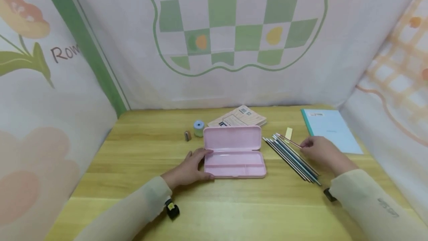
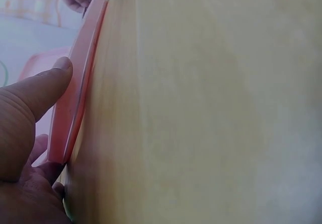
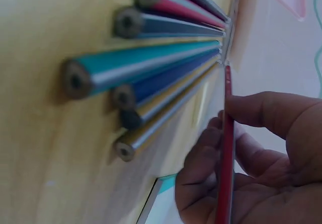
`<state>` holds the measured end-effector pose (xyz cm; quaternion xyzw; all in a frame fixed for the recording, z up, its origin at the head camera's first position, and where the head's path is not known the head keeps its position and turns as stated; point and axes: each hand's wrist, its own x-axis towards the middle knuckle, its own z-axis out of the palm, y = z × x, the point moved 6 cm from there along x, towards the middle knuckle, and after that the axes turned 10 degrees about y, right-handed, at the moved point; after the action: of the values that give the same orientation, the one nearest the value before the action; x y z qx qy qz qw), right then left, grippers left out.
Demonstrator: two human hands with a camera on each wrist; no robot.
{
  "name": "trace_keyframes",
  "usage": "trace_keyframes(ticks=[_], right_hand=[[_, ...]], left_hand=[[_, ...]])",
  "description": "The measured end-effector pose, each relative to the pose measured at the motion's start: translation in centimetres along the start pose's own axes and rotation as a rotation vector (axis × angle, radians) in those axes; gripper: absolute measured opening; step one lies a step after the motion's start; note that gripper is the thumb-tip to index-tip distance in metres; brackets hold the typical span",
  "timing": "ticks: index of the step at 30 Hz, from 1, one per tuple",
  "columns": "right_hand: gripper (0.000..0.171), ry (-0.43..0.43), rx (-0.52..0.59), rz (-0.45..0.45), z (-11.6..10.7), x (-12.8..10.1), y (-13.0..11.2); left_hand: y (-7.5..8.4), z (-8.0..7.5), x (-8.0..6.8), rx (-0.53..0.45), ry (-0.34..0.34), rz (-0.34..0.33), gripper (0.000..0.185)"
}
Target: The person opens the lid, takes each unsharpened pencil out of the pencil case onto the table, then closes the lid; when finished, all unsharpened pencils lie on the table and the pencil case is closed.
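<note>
An open pink pencil case (image 1: 225, 171) lies on the table, its lid (image 1: 232, 138) tipped up at the back and its compartments bare. My left hand (image 1: 191, 168) grips the case's left end. In the left wrist view the thumb (image 2: 50, 83) lies against the case's front wall (image 2: 75, 98), fingers on the far side. Between thumb and fingers my right hand (image 1: 321, 152) pinches a red pencil (image 3: 228, 148), raised over the far right of a row of pencils (image 1: 291, 159). Those are several colours, lying slantwise right of the case.
Behind the case are a booklet (image 1: 234, 116), a small round blue-green item (image 1: 198, 128) and a small sharpener-like piece (image 1: 187, 135). A pale yellow strip (image 1: 289, 134) lies beyond the pencils. At the right is a light blue notebook (image 1: 334, 131) with a green spine. Printed cloth walls (image 1: 234, 88) border the table.
</note>
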<state>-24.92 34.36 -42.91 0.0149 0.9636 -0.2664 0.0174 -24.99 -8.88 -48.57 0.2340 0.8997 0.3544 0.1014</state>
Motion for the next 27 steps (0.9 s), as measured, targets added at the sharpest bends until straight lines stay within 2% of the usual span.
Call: trace_keyframes(ticks=[4,7,11,16,21,25,27], right_hand=[[0.025,-0.002,-0.054,-0.041,0.3,0.3,0.0],[0.026,0.005,-0.07,-0.024,0.3,0.5,0.4],[0.026,0.011,-0.055,-0.006,0.2,0.5,0.8],[0.025,-0.037,-0.061,-0.014,0.8,0.5,0.7],[0.028,-0.082,-0.041,0.028,1.3,0.2,0.6],[0.028,-0.085,-0.015,0.041,1.5,0.1,-0.1],[0.035,-0.069,-0.021,0.033,1.5,0.1,-0.9]], left_hand=[[0.1,-0.1,0.1,0.01,0.001,-0.003,0.092],[0.3,-0.3,0.2,0.02,0.003,-0.001,0.092],[0.5,-0.4,0.2,0.021,0.007,-0.003,0.093],[0.5,-0.2,0.1,0.027,0.009,-0.002,0.092],[0.5,0.0,0.0,0.013,0.006,0.0,0.091],[0.5,0.0,0.0,0.011,0.003,-0.004,0.091],[0.5,0.0,0.0,0.014,0.001,-0.001,0.09]])
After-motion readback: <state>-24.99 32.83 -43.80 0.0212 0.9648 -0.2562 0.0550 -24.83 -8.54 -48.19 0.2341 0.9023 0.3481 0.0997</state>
